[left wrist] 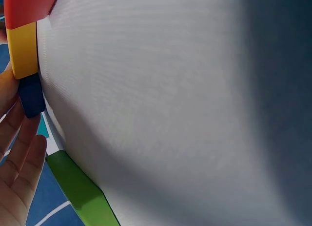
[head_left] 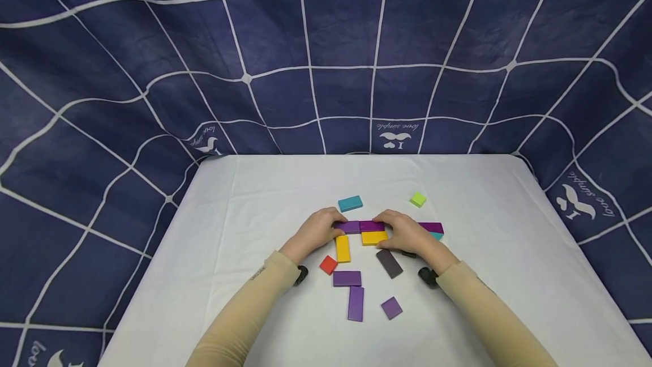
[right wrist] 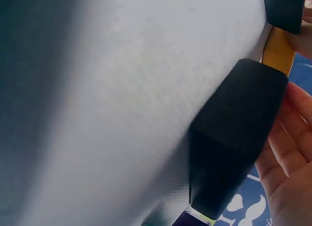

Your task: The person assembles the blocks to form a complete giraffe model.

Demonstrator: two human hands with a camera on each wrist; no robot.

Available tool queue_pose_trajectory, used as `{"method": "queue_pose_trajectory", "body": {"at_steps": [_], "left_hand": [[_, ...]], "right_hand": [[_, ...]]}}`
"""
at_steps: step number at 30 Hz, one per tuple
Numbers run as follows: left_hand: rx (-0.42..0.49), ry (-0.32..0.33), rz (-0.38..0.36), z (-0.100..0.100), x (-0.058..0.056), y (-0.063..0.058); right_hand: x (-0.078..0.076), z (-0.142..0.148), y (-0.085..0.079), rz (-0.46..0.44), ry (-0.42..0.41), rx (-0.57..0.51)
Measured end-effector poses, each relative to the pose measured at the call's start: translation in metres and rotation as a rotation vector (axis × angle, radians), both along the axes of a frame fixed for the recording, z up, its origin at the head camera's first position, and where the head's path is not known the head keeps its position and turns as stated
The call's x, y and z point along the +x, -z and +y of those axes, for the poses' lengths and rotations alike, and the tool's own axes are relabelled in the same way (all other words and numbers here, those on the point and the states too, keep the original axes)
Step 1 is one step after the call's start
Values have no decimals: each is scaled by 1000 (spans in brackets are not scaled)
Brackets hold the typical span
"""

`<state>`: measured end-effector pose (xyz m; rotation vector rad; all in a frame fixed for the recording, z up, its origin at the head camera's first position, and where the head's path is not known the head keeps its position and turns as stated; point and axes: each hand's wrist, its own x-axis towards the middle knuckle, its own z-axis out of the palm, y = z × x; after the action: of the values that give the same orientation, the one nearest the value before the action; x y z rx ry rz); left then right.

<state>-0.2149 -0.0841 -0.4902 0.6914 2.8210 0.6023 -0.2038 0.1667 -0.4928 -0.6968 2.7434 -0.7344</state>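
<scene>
Near the table's middle, a violet block and a magenta-purple block lie end to end. My left hand pinches the violet block's left end between thumb and fingers. A yellow block lies against the near side of the magenta-purple one. My right hand grips these two together, thumb at the yellow block, fingers at the far edge. Another yellow block stands lengthwise below the violet block, near my left thumb. In the right wrist view, a dark block partly hides the right palm.
Nearer me lie a red block, a dark grey block, and several purple blocks. Farther off are a teal block and a lime block. A green block shows beside the left hand. Curtains surround the white table.
</scene>
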Motion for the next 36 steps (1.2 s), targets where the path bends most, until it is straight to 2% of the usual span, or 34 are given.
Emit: {"method": "queue_pose_trajectory", "body": {"at_steps": [18, 36], "left_hand": [[15, -1, -29, 0, 1, 2], [37, 1, -5, 0, 4, 0]], "right_hand": [[-3, 3, -4, 43, -58, 3], [1, 3, 0, 62, -45, -19]]}}
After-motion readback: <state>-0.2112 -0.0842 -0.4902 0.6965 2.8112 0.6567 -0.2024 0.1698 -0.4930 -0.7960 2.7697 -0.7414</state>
